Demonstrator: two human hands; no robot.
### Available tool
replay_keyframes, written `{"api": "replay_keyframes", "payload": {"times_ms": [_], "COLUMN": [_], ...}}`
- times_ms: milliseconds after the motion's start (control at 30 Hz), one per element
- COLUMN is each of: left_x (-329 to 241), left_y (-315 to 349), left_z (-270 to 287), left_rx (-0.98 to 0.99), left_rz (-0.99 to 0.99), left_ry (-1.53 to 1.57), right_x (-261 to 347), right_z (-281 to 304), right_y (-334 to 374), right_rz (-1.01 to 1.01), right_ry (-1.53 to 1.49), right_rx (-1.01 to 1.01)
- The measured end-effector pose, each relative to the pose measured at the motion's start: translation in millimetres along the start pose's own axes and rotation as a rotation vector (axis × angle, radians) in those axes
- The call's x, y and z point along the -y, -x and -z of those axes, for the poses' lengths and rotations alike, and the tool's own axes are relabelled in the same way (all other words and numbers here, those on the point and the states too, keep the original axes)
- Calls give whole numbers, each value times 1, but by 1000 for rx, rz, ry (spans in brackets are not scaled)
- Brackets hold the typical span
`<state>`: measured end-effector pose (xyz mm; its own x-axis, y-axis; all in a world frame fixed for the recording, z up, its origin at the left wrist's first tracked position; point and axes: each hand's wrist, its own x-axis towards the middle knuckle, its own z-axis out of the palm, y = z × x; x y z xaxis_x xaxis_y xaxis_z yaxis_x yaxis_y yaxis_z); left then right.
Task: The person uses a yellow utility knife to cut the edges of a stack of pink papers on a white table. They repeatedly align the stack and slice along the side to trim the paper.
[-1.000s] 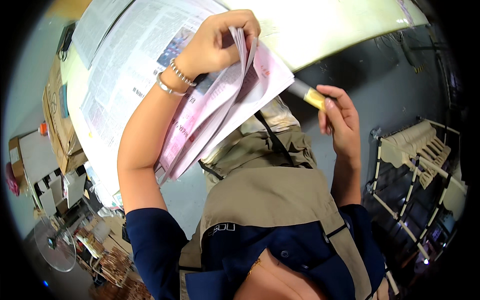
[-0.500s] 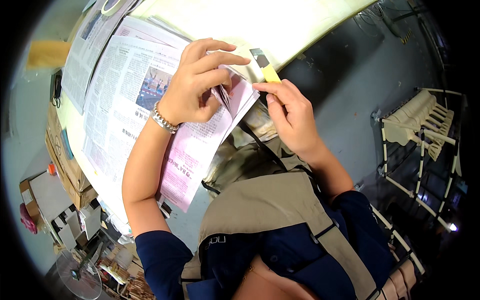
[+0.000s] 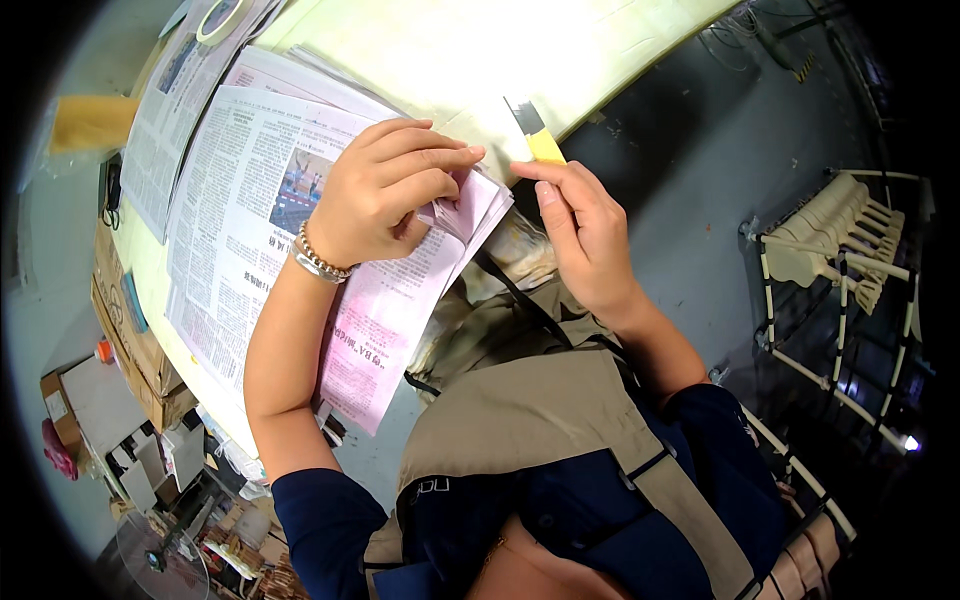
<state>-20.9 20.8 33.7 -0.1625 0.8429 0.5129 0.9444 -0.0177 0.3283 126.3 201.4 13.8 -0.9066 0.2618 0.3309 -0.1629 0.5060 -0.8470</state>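
My left hand, with a beaded and a silver bracelet at the wrist, has its fingers curled onto the bunched corner of the pink newspaper. That sheet lies with other newspaper sheets at the table's edge. To the right, my right hand holds a flat blade with a yellow grip, its dark, shiny end pointing up and away. The right fingertips are just off the corner of the paper. The far ends of the left fingers are partly hidden by the folded pages.
The pale table stretches away ahead, with a tape roll on papers at far left. A white pipe rack stands on the grey floor at right. Cardboard boxes and a fan are at left.
My left hand has come slightly nearer and left, its fingers lower and closer together on the paper's corner. My right hand has hardly moved and keeps the blade.
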Motion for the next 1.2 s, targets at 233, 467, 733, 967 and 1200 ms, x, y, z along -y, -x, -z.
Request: {"api": "replay_keyframes", "payload": {"times_ms": [233, 467, 733, 967, 1200], "left_x": [-1, 4, -1, -1, -3], "left_y": [-1, 4, -3, -5, -5], "left_z": [-1, -1, -2, -3, -2], "left_rx": [4, -7, -30, -34, -30], "left_rz": [-47, -102, -15, -20, -14], "left_ry": [-62, -32, 43, 51, 43], "right_x": [4, 3, 6, 8, 9], "right_z": [10, 25, 46, 49, 54], "right_y": [0, -1, -18, -41, -54], "right_rz": [-149, -240, -297, -278, -279], "right_ry": [-73, -205, -277, -157, -135], "right_rx": [37, 45, 95, 141, 314]}}
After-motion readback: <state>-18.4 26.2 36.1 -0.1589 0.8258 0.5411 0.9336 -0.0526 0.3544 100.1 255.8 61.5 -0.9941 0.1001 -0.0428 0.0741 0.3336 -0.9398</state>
